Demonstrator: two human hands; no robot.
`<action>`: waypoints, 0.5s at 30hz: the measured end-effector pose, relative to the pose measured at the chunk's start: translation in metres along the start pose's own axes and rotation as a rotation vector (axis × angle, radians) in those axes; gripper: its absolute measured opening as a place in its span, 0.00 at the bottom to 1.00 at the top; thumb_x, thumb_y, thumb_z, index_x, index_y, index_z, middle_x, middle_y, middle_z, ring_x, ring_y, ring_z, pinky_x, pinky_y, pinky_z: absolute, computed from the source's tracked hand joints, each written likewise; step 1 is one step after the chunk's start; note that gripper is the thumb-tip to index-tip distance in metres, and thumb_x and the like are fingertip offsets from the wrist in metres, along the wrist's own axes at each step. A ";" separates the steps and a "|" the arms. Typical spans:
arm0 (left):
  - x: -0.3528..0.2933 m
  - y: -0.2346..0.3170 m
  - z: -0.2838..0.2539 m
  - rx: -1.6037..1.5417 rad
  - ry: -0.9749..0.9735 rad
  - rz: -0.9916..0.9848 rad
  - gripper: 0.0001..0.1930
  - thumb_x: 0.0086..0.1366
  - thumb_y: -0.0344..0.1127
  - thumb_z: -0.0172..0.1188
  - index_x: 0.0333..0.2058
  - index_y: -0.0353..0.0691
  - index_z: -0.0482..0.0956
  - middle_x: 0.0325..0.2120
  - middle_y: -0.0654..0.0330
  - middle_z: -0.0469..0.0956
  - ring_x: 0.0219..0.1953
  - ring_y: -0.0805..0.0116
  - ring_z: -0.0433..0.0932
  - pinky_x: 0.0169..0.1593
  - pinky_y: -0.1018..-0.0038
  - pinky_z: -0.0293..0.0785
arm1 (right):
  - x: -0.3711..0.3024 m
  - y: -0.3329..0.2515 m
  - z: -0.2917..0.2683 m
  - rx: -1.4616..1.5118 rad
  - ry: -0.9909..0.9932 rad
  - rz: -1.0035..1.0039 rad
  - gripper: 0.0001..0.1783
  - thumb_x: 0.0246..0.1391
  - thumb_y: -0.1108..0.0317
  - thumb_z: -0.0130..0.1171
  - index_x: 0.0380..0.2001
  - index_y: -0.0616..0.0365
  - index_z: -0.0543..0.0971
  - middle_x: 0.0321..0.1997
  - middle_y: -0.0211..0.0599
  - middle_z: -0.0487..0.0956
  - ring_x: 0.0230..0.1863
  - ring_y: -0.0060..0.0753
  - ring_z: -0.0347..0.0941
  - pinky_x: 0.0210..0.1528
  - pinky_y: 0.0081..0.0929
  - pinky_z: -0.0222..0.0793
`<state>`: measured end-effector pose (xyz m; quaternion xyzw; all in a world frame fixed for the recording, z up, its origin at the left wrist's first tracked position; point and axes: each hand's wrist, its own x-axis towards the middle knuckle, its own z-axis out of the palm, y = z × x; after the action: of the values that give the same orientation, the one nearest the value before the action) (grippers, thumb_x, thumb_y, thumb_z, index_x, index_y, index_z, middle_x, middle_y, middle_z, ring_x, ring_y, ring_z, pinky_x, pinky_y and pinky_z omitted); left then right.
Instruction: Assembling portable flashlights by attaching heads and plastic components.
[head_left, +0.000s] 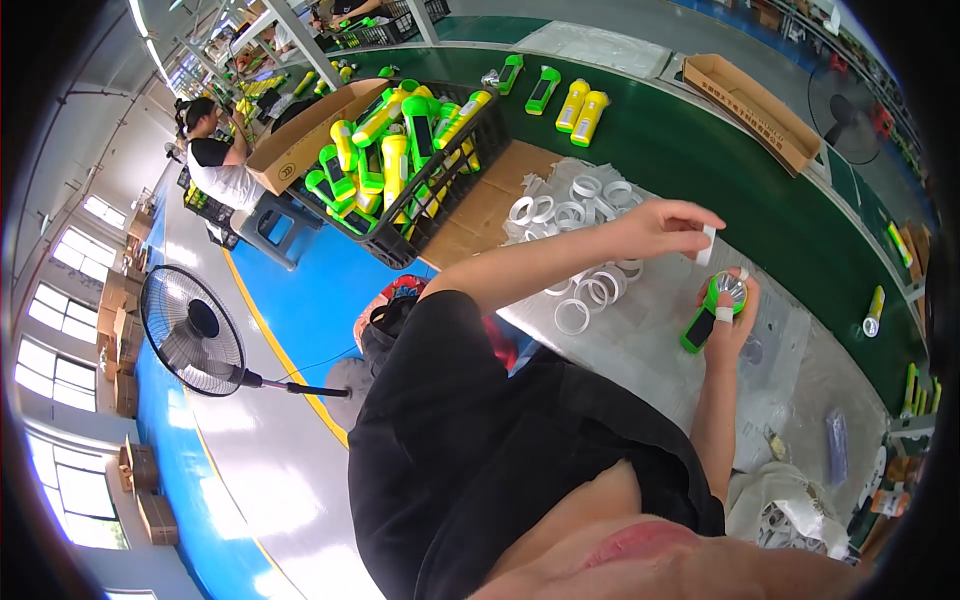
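Pinches white ring (pixel 707 243) in nearly closed left hand (pixel 657 229), grips green flashlight (pixel 703 322) in curled right hand (pixel 742 312), probably light, stiff, smooth, best held below reflector head (pixel 733 287).

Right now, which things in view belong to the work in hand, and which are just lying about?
Likely part of the work:
green flashlight, held in the right hand
white ring, held in the left hand
heap of white rings
black crate of flashlights

Seemingly just about:
standing fan
long cardboard tray
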<state>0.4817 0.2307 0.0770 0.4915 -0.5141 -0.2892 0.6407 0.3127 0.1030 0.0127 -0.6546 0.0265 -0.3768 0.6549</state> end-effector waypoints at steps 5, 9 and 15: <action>-0.004 0.007 0.029 0.016 -0.053 0.162 0.11 0.60 0.30 0.67 0.36 0.39 0.74 0.45 0.57 0.74 0.48 0.68 0.76 0.52 0.72 0.76 | 0.004 0.002 0.007 -0.068 0.015 -0.003 0.18 0.60 0.64 0.54 0.50 0.59 0.67 0.36 0.36 0.75 0.29 0.25 0.73 0.31 0.22 0.69; -0.002 0.006 0.034 0.465 -0.072 0.289 0.12 0.52 0.33 0.73 0.32 0.41 0.79 0.44 0.56 0.75 0.43 0.60 0.77 0.46 0.69 0.75 | 0.001 0.008 -0.001 -0.133 0.066 -0.034 0.17 0.61 0.66 0.50 0.51 0.59 0.68 0.41 0.36 0.75 0.32 0.26 0.74 0.33 0.21 0.71; 0.010 0.007 0.034 0.644 -0.038 0.468 0.14 0.49 0.37 0.74 0.36 0.48 0.86 0.39 0.58 0.74 0.40 0.62 0.75 0.42 0.70 0.75 | 0.002 -0.009 0.005 -0.019 0.030 -0.015 0.20 0.56 0.71 0.55 0.52 0.57 0.67 0.41 0.34 0.74 0.35 0.23 0.74 0.36 0.22 0.71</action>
<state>0.4520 0.2134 0.0863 0.5312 -0.6886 0.0316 0.4927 0.3124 0.1071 0.0222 -0.6553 0.0349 -0.3913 0.6452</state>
